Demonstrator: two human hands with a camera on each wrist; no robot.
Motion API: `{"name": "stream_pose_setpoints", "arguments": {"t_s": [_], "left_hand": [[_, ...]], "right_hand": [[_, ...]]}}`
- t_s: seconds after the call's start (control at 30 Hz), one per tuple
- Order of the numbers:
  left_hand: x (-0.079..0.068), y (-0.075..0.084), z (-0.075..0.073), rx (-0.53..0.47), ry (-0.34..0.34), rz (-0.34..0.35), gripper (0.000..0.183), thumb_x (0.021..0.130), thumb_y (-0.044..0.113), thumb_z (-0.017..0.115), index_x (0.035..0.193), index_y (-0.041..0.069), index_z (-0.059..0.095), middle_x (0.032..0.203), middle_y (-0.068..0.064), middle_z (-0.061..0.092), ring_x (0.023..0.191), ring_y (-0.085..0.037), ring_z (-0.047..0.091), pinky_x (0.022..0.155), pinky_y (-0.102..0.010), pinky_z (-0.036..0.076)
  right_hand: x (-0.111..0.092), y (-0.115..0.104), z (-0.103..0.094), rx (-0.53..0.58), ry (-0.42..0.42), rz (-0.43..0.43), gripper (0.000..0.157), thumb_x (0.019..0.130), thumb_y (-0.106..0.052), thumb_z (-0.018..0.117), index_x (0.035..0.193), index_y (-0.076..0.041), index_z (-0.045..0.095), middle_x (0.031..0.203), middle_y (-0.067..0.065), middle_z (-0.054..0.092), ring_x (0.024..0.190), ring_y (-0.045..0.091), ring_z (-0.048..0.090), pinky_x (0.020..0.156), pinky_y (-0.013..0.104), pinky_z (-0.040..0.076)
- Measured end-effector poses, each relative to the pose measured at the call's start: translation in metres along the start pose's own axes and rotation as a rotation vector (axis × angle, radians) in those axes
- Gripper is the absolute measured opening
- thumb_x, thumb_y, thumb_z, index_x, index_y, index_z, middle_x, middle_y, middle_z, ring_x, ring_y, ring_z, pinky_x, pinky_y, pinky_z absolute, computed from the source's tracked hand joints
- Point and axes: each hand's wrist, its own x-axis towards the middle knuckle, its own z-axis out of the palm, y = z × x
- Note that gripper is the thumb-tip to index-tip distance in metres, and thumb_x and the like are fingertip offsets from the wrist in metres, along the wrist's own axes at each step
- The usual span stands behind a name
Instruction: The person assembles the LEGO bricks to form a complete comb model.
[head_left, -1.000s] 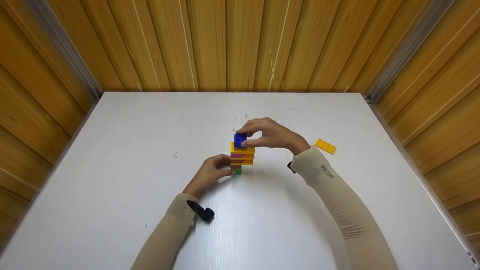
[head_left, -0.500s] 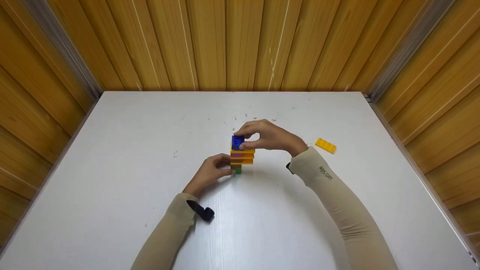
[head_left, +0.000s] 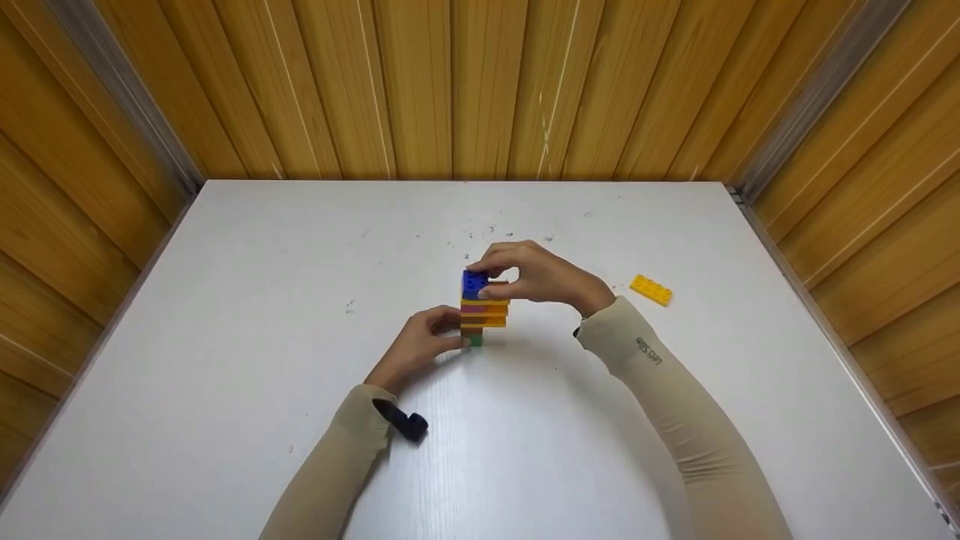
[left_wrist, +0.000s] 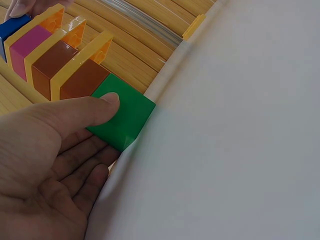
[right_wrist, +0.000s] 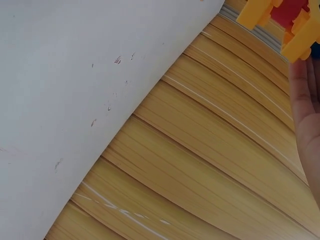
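Note:
A tower of toy building bricks stands on the white table, with a green brick [left_wrist: 127,112] at its foot. Above that come brown bricks [left_wrist: 55,60], a pink brick [left_wrist: 30,45] and thin yellow plates [left_wrist: 82,62] that stick out to one side. My left hand [head_left: 416,345] grips the green brick, its thumb across the near face. At the top sits a blue brick [head_left: 474,283], studs up, pinched between thumb and fingers of my right hand [head_left: 536,274]. In the right wrist view only part of that hand shows, beside yellow plates [right_wrist: 300,37].
A loose yellow plate with studs [head_left: 651,290] lies on the white table [head_left: 300,247] to the right of the tower. Wood-patterned walls [head_left: 480,90] rise behind the table and at both sides. Small dark marks dot the tabletop beyond the tower.
My right hand has brought the blue brick slightly left and down, onto the top yellow plate at the tower's left side. My left hand has kept its hold at the base.

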Motion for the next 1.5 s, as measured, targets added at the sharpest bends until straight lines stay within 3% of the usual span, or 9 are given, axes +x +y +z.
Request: {"name": "stream_pose_setpoints", "arguments": {"t_s": [0.17,0.43,0.67,1.13,1.33,1.5], "left_hand": [[0.0006,0.0002,-0.0001,0.004,-0.014,-0.008,0.039,0.083,0.005,0.072,0.12,0.002,0.061,0.121,-0.015,0.065,0.116,-0.03,0.059,0.108,-0.045,0.041],[-0.0002,-0.0021,0.0001,0.008,0.0,0.01,0.037,0.082,0.011,0.075,0.118,0.009,0.064,0.118,-0.008,0.067,0.113,-0.023,0.061,0.106,-0.041,0.043],[0.0,-0.0013,-0.0003,-0.011,-0.007,-0.014,0.037,0.082,0.01,0.074,0.118,0.011,0.063,0.118,-0.004,0.066,0.114,-0.021,0.061,0.106,-0.039,0.044],[0.0,-0.0017,0.0006,0.047,-0.002,-0.053,0.036,0.084,0.012,0.073,0.118,0.015,0.063,0.118,-0.001,0.066,0.114,-0.019,0.06,0.108,-0.039,0.042],[-0.0005,-0.0033,0.0,0.057,-0.004,-0.046,0.037,0.083,0.015,0.074,0.119,0.016,0.064,0.119,-0.001,0.066,0.115,-0.019,0.06,0.108,-0.04,0.042],[-0.0006,-0.003,-0.001,0.043,-0.008,-0.015,0.038,0.083,0.015,0.074,0.119,0.013,0.063,0.118,-0.003,0.066,0.113,-0.02,0.061,0.107,-0.039,0.043]], "right_hand": [[0.0015,-0.0031,-0.0005,0.0,-0.014,0.029,0.037,0.088,-0.013,0.069,0.123,-0.003,0.064,0.106,0.01,0.066,0.1,0.021,0.064,0.09,0.032,0.055],[0.0044,-0.004,-0.0007,0.009,-0.046,0.079,0.036,0.089,-0.014,0.069,0.122,-0.003,0.065,0.104,0.01,0.064,0.099,0.021,0.065,0.089,0.031,0.055],[0.0058,-0.0063,-0.0025,0.032,-0.063,0.094,0.035,0.088,-0.011,0.069,0.121,-0.001,0.065,0.105,0.011,0.063,0.099,0.022,0.066,0.089,0.031,0.056],[0.006,-0.0082,-0.0029,0.005,-0.093,0.147,0.037,0.088,-0.014,0.069,0.123,-0.003,0.064,0.108,0.01,0.063,0.102,0.022,0.065,0.091,0.031,0.055],[0.006,-0.0082,-0.0018,-0.01,-0.101,0.149,0.038,0.09,-0.016,0.068,0.126,-0.006,0.062,0.112,0.009,0.063,0.103,0.022,0.065,0.091,0.032,0.055],[0.0039,-0.0045,-0.002,-0.001,-0.087,0.09,0.039,0.09,-0.016,0.067,0.127,-0.006,0.061,0.114,0.009,0.064,0.104,0.022,0.064,0.092,0.032,0.054]]}}
